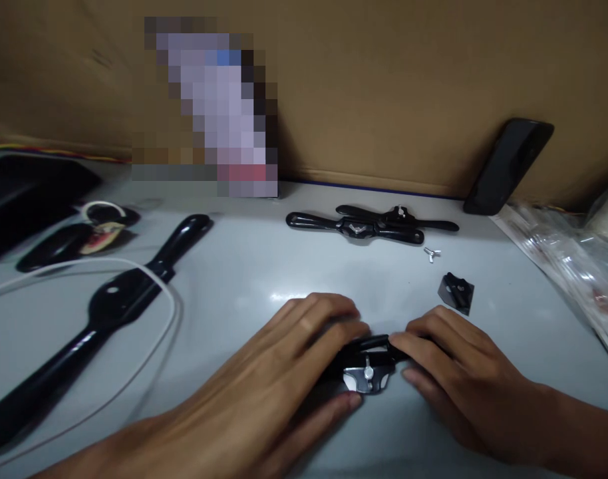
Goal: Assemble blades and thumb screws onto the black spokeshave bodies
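A black spokeshave body (368,369) with a silver screw lies low on the table between my hands. My left hand (294,366) is curled over its left side, with the thumb along the near edge; the handle there is hidden. My right hand (463,379) pinches its right side between thumb and fingers. Beyond my right hand sits a small dark metal blade with a black cap piece (456,293). A silver wing-shaped screw (432,254) lies farther back. Two more black spokeshaves, one in front (354,228) and one behind (408,218), rest side by side near the back.
At left lies a large black two-handled tool (119,299), crossed by a white cable (171,299). Behind it are a black mouse-like object (59,246) and a dark case (29,193). A phone (508,166) leans on the cardboard wall (408,86). Plastic-wrapped items (558,266) line the right.
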A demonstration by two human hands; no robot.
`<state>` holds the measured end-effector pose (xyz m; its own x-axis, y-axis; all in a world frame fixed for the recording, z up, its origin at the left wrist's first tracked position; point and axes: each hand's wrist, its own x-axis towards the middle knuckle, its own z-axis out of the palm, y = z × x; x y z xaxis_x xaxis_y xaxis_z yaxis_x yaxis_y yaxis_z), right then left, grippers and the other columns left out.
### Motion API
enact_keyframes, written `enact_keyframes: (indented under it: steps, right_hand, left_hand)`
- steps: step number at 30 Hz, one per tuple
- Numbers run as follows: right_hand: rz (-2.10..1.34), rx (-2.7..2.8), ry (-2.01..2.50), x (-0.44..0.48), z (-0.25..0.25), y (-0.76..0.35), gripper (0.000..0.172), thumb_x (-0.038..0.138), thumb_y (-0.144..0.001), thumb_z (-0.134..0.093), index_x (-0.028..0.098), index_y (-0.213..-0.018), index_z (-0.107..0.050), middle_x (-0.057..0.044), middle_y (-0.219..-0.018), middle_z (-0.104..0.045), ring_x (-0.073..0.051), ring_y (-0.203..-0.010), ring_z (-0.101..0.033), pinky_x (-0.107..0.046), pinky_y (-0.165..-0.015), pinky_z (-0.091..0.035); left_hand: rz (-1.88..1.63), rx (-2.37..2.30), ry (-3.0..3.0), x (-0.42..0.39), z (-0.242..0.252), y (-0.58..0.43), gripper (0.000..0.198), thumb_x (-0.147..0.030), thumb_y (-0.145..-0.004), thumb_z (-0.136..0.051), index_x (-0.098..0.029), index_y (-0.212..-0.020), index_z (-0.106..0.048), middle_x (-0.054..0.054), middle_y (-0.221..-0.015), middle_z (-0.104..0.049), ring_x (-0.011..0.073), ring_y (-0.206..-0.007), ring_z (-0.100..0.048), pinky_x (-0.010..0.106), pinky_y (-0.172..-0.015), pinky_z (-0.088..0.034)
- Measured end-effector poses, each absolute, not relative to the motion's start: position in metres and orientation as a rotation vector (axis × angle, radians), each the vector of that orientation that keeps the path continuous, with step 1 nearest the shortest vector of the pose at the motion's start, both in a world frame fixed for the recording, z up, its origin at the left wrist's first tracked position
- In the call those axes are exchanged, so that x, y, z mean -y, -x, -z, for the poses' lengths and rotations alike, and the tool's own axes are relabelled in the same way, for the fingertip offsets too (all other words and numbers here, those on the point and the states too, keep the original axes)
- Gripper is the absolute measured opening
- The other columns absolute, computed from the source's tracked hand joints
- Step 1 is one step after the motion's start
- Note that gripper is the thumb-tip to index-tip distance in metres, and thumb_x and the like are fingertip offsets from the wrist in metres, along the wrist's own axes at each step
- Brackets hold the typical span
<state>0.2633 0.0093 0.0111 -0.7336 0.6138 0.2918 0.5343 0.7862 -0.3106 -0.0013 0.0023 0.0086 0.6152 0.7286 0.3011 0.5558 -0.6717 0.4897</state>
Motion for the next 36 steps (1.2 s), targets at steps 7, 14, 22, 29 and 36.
enact_keyframes:
  steps: [7,14,22,29,36]
  right_hand:
    - [-0.360,2.584,0.853,-0.0115,-0.0110,-0.2618,0.056,0.048,-0.116,-0.032,0.014,-0.094,-0.071,-0.004,-0.078,-0.065,-0.018,-0.070,-0.061,-0.031,-0.068,-0.051]
    - [-0.272,2.613,0.845,-0.0114,-0.0092,-0.2612,0.059,0.053,-0.116,-0.034,0.018,-0.079,-0.062,0.000,-0.068,-0.060,-0.015,-0.061,-0.054,-0.030,-0.060,-0.041]
    - [-0.350,2.644,0.815,-0.0137,-0.0093,-0.2623,0.059,0.043,-0.119,-0.024,0.019,-0.075,-0.056,0.002,-0.065,-0.057,-0.012,-0.056,-0.050,-0.028,-0.059,-0.040]
    - [-0.286,2.645,0.778,-0.0119,-0.0114,-0.2607,0.061,0.050,-0.118,-0.025,0.019,-0.077,-0.058,0.002,-0.066,-0.059,-0.013,-0.057,-0.052,-0.029,-0.059,-0.040]
    - [-0.295,2.646,0.836,-0.0110,-0.0085,-0.2617,0.058,0.048,-0.118,-0.026,0.019,-0.077,-0.056,0.003,-0.065,-0.057,-0.012,-0.057,-0.051,-0.028,-0.060,-0.039]
  left_hand:
    - [-0.612,-0.938,-2.566,-0.0038,-0.0082,0.0048,0.019,-0.026,-0.103,-0.064,-0.022,-0.121,-0.068,0.012,-0.131,-0.063,0.0308,-0.119,-0.062,0.041,-0.094,-0.060]
    - [-0.606,-0.947,-2.639,0.0032,-0.0079,0.0019,0.018,-0.024,-0.100,-0.065,-0.020,-0.117,-0.068,0.008,-0.108,-0.069,0.0271,-0.095,-0.068,0.045,-0.091,-0.059]
    - [-0.620,-0.899,-2.672,-0.0014,-0.0074,0.0000,0.019,-0.028,-0.110,-0.050,-0.018,-0.118,-0.065,0.008,-0.100,-0.071,0.0245,-0.082,-0.069,0.038,-0.074,-0.059]
    - [-0.621,-0.894,-2.725,-0.0003,-0.0043,-0.0037,0.039,-0.036,-0.116,-0.034,-0.017,-0.107,-0.066,0.010,-0.095,-0.071,0.0242,-0.076,-0.068,0.039,-0.067,-0.059]
    - [-0.652,-0.901,-2.732,-0.0001,-0.0088,0.0001,0.034,-0.039,-0.116,-0.037,-0.017,-0.120,-0.063,0.009,-0.102,-0.071,0.0259,-0.089,-0.070,0.039,-0.077,-0.061]
